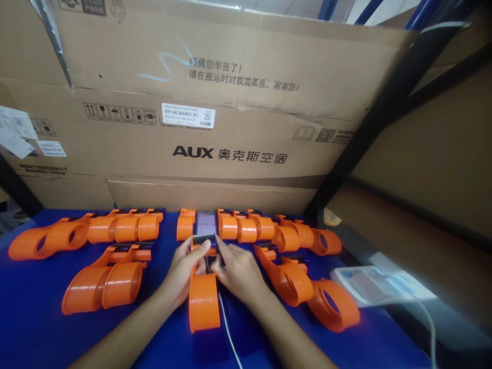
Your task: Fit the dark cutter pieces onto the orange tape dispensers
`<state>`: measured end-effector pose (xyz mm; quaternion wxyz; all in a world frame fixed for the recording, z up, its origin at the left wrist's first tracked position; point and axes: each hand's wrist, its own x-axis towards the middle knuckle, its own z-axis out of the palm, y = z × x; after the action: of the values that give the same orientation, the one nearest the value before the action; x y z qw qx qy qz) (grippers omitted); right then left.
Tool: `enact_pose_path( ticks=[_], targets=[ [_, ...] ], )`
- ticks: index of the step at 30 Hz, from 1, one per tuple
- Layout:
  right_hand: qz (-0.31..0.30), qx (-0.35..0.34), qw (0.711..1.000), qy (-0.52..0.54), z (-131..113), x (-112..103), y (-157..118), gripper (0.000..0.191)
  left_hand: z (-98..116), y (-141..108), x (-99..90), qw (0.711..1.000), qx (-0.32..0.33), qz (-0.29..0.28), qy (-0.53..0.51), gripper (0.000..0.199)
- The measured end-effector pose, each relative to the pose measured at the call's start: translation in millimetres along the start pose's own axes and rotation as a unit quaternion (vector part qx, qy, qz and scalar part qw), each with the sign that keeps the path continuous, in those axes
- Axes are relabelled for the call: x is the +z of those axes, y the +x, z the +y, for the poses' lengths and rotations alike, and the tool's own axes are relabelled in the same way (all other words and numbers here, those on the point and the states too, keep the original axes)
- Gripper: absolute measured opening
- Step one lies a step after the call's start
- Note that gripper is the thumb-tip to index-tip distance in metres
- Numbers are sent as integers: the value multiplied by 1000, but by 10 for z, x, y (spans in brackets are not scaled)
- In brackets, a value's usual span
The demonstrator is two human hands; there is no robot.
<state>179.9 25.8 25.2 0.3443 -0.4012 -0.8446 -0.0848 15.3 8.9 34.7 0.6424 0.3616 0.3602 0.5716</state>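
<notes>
An orange plastic tape dispenser (205, 302), with a dark piece at its far end, is held over the middle of the blue surface, its ring toward me. My left hand (188, 269) is closed around the far end from the left, thumb lying on top. From the right, my right hand (238, 269) pinches at the same end, its index finger against the dark piece and its other fingers curled. Just behind the hands, a phone (206, 223) shows a timer. A white cable (226, 328) runs toward me beside the ring.
Several more orange dispensers stand in rows left (126, 228) and right (246, 228) on the blue surface (161, 333). A large cardboard box (230, 128) walls off the back. Black rack posts (357, 123) slope at the right, near a white item (376, 284) with a cable.
</notes>
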Motion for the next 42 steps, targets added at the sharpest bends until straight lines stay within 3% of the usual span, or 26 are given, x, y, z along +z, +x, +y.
enact_pose_path(
  ticks=[7, 13, 23, 34, 42],
  targets=[
    [-51, -13, 997, 60, 68, -170, 72, 46, -1, 74, -56, 999, 32, 13, 34, 41],
    [-42, 23, 994, 98, 102, -247, 81, 28, -43, 52, -28, 996, 53, 3, 77, 39],
    [-44, 24, 988, 147, 18, -234, 79, 27, -42, 55, -67, 990, 78, -15, 118, 35],
    [-32, 14, 985, 168, -7, -243, 90, 29, -28, 74, -63, 993, 63, -5, 95, 37],
    [21, 118, 968, 220, 19, -369, 133, 28, 169, 63, -77, 997, 68, 3, 45, 35]
  ],
)
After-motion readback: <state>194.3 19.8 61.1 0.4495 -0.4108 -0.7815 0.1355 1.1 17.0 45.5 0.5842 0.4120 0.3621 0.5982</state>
